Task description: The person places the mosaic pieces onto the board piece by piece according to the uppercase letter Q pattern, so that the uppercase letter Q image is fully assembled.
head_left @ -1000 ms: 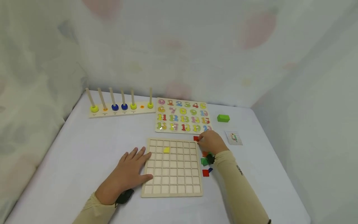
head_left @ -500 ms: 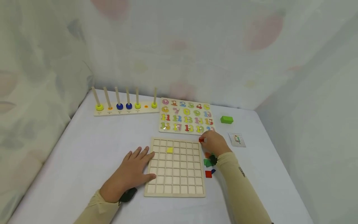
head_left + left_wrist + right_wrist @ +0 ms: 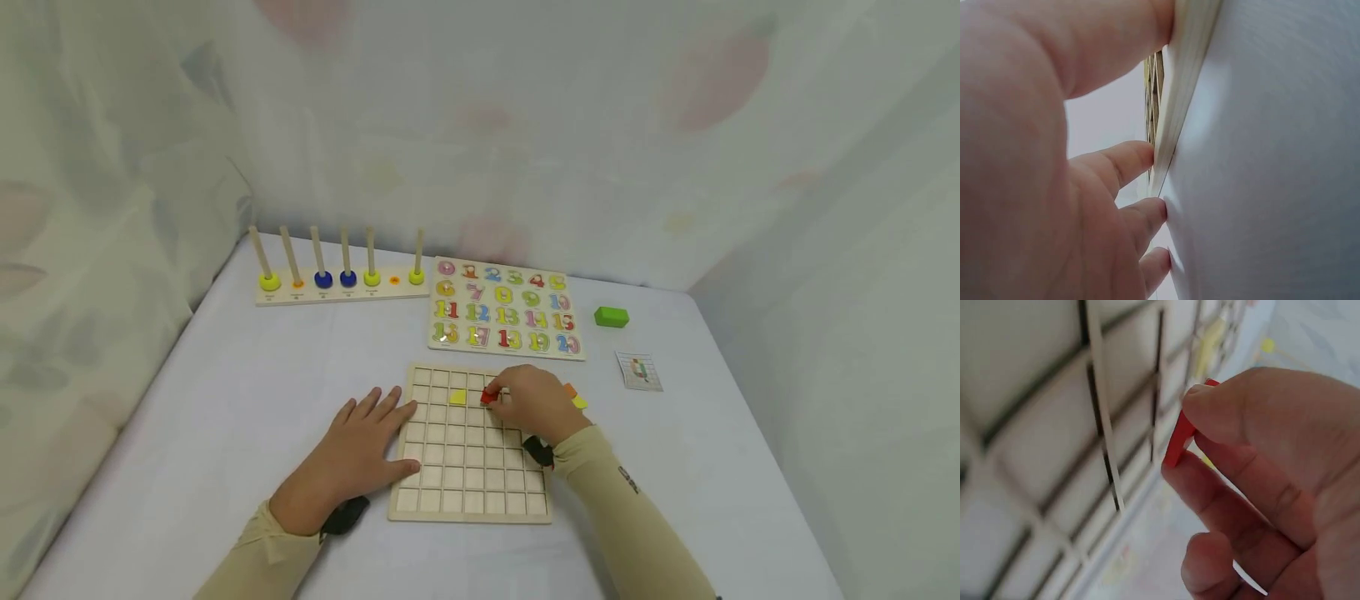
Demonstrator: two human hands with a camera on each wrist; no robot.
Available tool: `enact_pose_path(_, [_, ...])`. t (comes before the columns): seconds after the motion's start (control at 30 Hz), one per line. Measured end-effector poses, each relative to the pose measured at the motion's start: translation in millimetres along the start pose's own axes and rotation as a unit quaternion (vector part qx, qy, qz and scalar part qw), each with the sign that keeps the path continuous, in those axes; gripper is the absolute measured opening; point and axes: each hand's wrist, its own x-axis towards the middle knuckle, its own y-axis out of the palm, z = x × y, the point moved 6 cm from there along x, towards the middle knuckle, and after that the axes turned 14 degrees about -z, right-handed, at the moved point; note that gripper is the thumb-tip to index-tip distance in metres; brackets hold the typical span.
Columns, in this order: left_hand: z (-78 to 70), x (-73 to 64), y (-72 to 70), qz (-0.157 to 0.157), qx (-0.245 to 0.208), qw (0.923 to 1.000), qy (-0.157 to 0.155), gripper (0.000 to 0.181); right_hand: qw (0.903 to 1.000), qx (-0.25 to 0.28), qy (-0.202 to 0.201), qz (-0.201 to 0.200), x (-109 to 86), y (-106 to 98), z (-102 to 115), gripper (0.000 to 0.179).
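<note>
A pale wooden grid board [image 3: 471,517] with square cells lies at the middle of the table. One yellow tile [image 3: 458,397] sits in a cell of its second row. My right hand [image 3: 534,402] pinches a red square tile [image 3: 1180,439] between thumb and fingers, close over that same row, to the right of the yellow tile. My left hand [image 3: 351,458] lies with fingers spread at the board's left edge. In the left wrist view its thumb and a fingertip touch the wooden rim [image 3: 1184,81], while other fingertips rest near the table surface.
Behind the board lie a number puzzle [image 3: 507,346] and a peg stand [image 3: 341,298] with coloured rings. To the right are a green block [image 3: 611,317] and a small picture card [image 3: 639,372]. Loose orange and yellow tiles [image 3: 579,402] show beside the right wrist, which hides others.
My right hand has picked up the red tile from beyond the board's upper right corner and carried it left over the grid. The left hand stays at the board's edge.
</note>
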Motion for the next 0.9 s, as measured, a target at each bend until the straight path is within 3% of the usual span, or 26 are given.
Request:
enact_pose_path(0.2, [-0.8,0.5,1.7,0.008,0.003,1.0000,-0.004,0.091,0.9951,-0.048,-0.085,-0.015,5.5,19,19,0.013])
enact_pose_path(0.33, [-2.2,0.2,-1.3,0.005,0.007,1.0000,-0.003,0.091,0.9936,-0.065,-0.092,-0.002,1.4,17,26,0.023])
enact_pose_path(0.47, [-2.1,0.2,-2.5,0.003,0.007,1.0000,-0.003,0.091,0.9973,-0.052,-0.051,0.010,-6.9,7,28,0.022])
enact_pose_path(0.6, [-0.8,0.2,-1.1,0.002,0.002,1.0000,-0.004,0.091,0.9997,-0.009,0.019,0.007,-20.7,-4,21,0.017])
enact_pose_path(0.77, [0.2,1.1,1.1,0.000,-0.002,1.0000,-0.004,0.092,0.9944,0.008,0.105,0.011,-42.4,-13,-10,0.050])
enact_pose_path(0.9, [1.4,1.5,2.8,-0.007,-0.011,0.9999,-0.002,0.093,0.9849,0.010,0.172,-0.011,-57.0,-24,-44,0.054])
